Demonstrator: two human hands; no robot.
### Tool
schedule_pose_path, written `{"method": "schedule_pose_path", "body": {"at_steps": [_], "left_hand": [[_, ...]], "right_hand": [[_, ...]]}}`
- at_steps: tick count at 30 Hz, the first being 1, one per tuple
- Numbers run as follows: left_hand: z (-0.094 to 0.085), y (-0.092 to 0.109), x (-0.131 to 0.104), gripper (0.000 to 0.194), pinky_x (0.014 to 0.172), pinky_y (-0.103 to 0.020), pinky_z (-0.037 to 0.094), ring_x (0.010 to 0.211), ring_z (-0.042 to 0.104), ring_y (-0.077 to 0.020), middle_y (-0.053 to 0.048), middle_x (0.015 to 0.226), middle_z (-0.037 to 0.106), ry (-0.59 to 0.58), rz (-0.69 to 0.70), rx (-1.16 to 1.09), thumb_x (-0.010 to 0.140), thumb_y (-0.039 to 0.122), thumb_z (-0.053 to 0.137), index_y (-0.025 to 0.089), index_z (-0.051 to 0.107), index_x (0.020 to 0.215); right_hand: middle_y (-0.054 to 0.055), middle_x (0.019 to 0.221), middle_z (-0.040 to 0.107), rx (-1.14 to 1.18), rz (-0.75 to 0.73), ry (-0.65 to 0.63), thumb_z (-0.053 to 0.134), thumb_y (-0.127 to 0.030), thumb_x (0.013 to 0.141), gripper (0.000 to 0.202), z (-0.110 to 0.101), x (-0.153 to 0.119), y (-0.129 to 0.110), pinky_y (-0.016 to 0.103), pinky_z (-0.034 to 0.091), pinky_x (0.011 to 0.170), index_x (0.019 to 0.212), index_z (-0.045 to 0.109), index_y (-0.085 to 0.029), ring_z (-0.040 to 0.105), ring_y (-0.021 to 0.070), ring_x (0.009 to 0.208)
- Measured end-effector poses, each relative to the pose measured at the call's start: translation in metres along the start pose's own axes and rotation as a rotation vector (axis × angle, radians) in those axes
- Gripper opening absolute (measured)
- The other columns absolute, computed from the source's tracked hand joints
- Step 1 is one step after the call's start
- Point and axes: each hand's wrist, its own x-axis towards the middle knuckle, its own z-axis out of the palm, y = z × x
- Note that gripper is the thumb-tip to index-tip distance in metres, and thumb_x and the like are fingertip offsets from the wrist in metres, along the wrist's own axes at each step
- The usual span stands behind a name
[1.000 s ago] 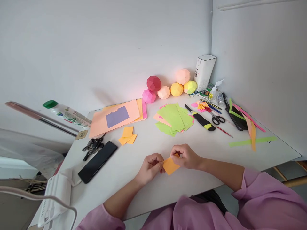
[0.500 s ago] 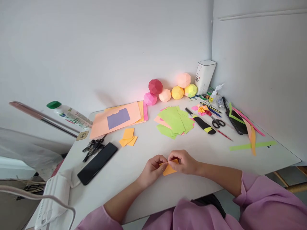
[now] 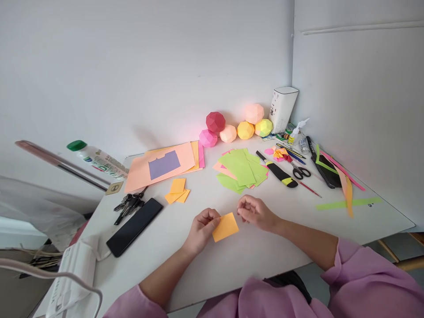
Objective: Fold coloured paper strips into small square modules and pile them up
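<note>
The left grip point(image 3: 202, 229) pinches an orange paper piece point(image 3: 226, 227) by its left edge, thumb on top, the piece sticking out to the right of that grip above the desk point(image 3: 205, 274). Half a second ago both hands had hold of it, their fingertips meeting over its upper edge; now the right grip point(image 3: 257, 213) has let go and sits just to the right of the piece, apart from it, fingers loosely curled, though I cannot tell whether their tips meet the thumb. The piece has moved leftward with the left grip and shows more of its face. Other things lie as they did: orange slips point(image 3: 177, 191) beyond the left grip and to its left, a black phone point(image 3: 134, 227) farther left, a green paper pile point(image 3: 240, 168) beyond both grips, scissors point(image 3: 300, 171) beyond the right grip, to its right
</note>
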Motion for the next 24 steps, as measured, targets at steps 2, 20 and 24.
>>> {"method": "schedule_pose_path", "body": {"at_steps": [2,20,24], "left_hand": [[0.004,-0.002,-0.001,0.014,0.054,-0.023,0.033,0.057,0.042,-0.0098,0.002,0.064,0.049,-0.055,-0.003,0.05,0.077,0.026,0.055,0.017,0.049,0.067],[0.003,-0.007,-0.001,0.018,0.052,-0.022,0.033,0.055,0.043,-0.0092,0.002,0.064,0.048,-0.029,-0.035,0.013,0.077,0.029,0.056,0.017,0.048,0.067],[0.008,-0.007,-0.003,0.019,0.052,-0.022,0.035,0.056,0.045,-0.0087,0.002,0.066,0.05,-0.04,-0.059,0.027,0.078,0.033,0.057,0.017,0.049,0.072]], "right_hand": [[0.0,0.075,0.053,-0.041,-0.012,-0.096,0.055,-0.025,0.074,0.016,0.01,-0.004,0.004,0.021,0.04,0.052,0.087,0.051,-0.016,0.048,0.0092,0.06],[-0.002,0.064,0.051,-0.068,0.05,-0.134,0.053,-0.025,0.075,0.01,0.002,0.0,0.008,0.02,0.039,0.05,0.078,0.05,-0.016,0.048,0.0092,0.056],[-0.003,0.059,0.05,-0.174,0.085,-0.265,0.056,-0.033,0.076,0.018,0.011,-0.004,0.013,0.02,0.035,0.045,0.075,0.052,-0.015,0.046,0.0083,0.05]]}}
